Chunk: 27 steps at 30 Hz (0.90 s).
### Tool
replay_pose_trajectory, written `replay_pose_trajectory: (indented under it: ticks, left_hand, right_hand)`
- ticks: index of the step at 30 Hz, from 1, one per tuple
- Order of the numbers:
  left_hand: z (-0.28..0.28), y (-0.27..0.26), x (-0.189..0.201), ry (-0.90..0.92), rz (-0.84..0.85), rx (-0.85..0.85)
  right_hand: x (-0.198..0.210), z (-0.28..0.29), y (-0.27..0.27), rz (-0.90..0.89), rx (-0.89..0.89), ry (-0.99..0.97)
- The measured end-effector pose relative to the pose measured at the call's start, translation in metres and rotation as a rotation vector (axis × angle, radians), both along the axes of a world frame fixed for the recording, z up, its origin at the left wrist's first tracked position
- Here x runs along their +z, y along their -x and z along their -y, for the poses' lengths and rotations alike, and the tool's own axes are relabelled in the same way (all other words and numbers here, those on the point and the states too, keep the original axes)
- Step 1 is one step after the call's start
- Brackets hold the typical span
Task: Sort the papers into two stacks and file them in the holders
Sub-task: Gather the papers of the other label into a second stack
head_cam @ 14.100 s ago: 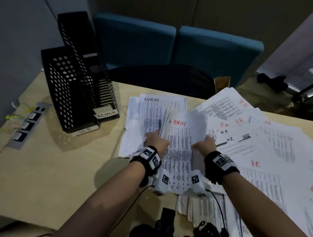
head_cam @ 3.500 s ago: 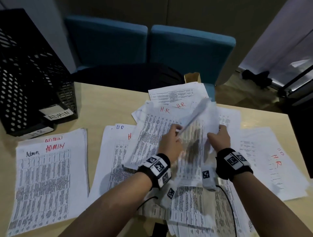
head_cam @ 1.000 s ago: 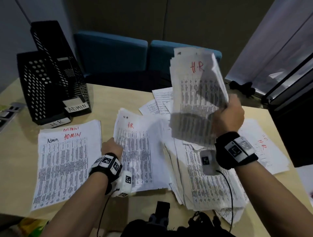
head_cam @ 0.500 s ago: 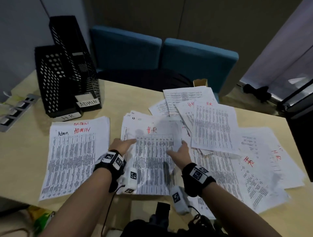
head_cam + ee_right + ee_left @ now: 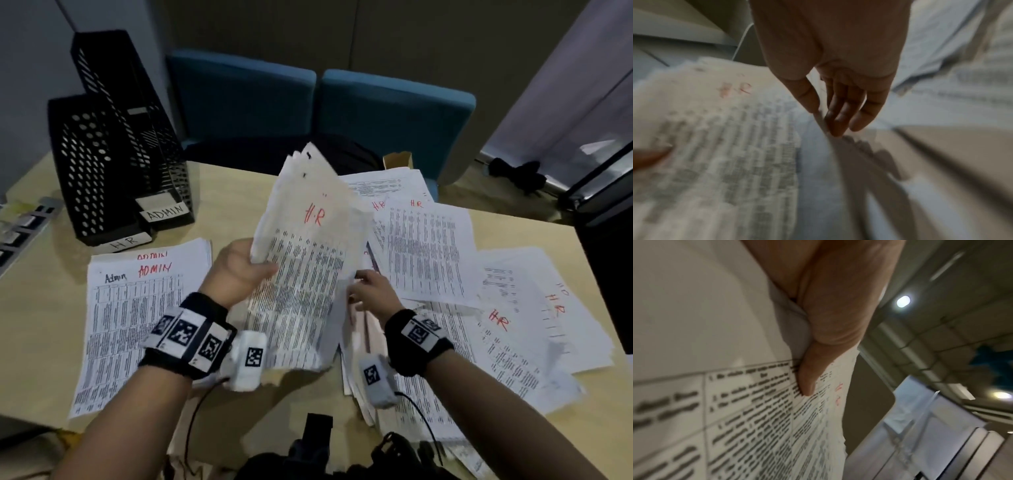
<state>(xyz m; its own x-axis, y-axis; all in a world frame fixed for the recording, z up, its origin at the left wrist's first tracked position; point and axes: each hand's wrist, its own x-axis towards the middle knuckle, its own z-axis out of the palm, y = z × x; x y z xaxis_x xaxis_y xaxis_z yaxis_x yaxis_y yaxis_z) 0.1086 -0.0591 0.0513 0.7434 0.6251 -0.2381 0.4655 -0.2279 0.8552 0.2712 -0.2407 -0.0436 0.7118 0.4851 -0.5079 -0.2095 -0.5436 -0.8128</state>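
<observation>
My left hand [image 5: 239, 270] grips a thick stack of papers marked HR [image 5: 308, 267] by its left edge and holds it tilted up above the table; its thumb [image 5: 818, 353] presses on the top sheet [image 5: 735, 418]. My right hand [image 5: 366, 291] is at the stack's right edge, where a sheet edge runs between thumb and straight fingers [image 5: 838, 120]. The ADMIN stack [image 5: 137, 308] lies flat at the left. Behind it stand two black mesh holders, labelled HR [image 5: 85, 164] and ADMIN [image 5: 137, 137]. More HR sheets [image 5: 428, 253] are spread loosely at the right.
The wooden table [image 5: 226, 192] has two blue chairs [image 5: 394, 116] behind it. A power strip [image 5: 20, 229] lies at the left edge and a dark cabinet [image 5: 606, 274] stands at the right. Loose sheets [image 5: 513, 325] reach the right front edge.
Half a second ago both hands lay on the HR pile flat on the table. The left hand has now lifted that pile upright, and the right hand has moved to its right edge.
</observation>
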Motion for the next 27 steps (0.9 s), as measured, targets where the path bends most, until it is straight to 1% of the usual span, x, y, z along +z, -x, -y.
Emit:
replay_pose_trajectory:
  ticks: [1,2,4,5,6,7,8,10,11,13,15,16,18,20,22,23,24,27]
  left_hand:
    - [-0.003,-0.003,0.013,-0.023,0.034,-0.016]
    - [-0.005,-0.007,0.024,-0.051,0.053,-0.021]
    - [-0.009,-0.016,0.041,-0.092,0.068,-0.032]
    - [-0.009,-0.02,0.048,-0.094,0.082,-0.033]
    - [-0.01,-0.024,0.053,-0.098,0.089,-0.012]
    - [-0.009,-0.027,0.056,-0.103,0.098,0.007]
    - [-0.009,-0.031,0.057,-0.088,0.097,0.027]
    - [-0.01,-0.04,0.056,-0.004,0.098,0.048]
    - [-0.01,-0.042,0.054,0.036,0.098,0.062]
    - [-0.008,-0.046,0.042,0.177,0.102,0.132]
    - [-0.008,-0.043,0.02,0.348,0.106,0.243]
    - [-0.01,-0.041,0.006,0.423,0.107,0.292]
    - [-0.014,-0.034,-0.023,0.525,0.096,0.359]
    - [-0.008,-0.025,-0.04,0.597,0.012,0.384]
    - [0.001,-0.017,-0.055,0.595,-0.066,0.402]
    - [0.003,-0.012,-0.064,0.548,-0.108,0.425]
    - [0.004,-0.008,-0.072,0.474,-0.15,0.45]
    - [-0.004,-0.004,-0.077,0.234,-0.266,0.428]
  right_hand:
    - [0.002,0.006,-0.01,0.134,0.012,0.071]
    - [0.006,0.012,-0.02,0.304,0.048,0.183]
    - [0.01,0.023,-0.038,0.613,0.163,0.497]
    - [0.008,0.027,-0.045,0.672,0.221,0.651]
    - [0.007,0.031,-0.052,0.66,0.28,0.785]
    - [0.006,0.034,-0.056,0.599,0.323,0.876]
    - [0.001,0.036,-0.059,0.534,0.349,0.921]
    - [-0.01,0.037,-0.058,0.485,0.343,0.932]
    - [-0.015,0.036,-0.056,0.49,0.328,0.926]
    - [-0.019,0.033,-0.056,0.574,0.356,0.94]
    - [-0.016,0.032,-0.061,0.688,0.457,0.965]
    - [-0.015,0.032,-0.065,0.717,0.509,0.967]
    - [-0.011,0.033,-0.07,0.727,0.586,0.969]
    - [-0.012,0.033,-0.07,0.742,0.6,0.989]
    - [-0.013,0.033,-0.066,0.744,0.558,0.997]
    - [-0.014,0.034,-0.064,0.765,0.551,0.989]
    - [-0.014,0.036,-0.064,0.775,0.539,0.981]
    - [-0.01,0.044,-0.07,0.753,0.498,0.907]
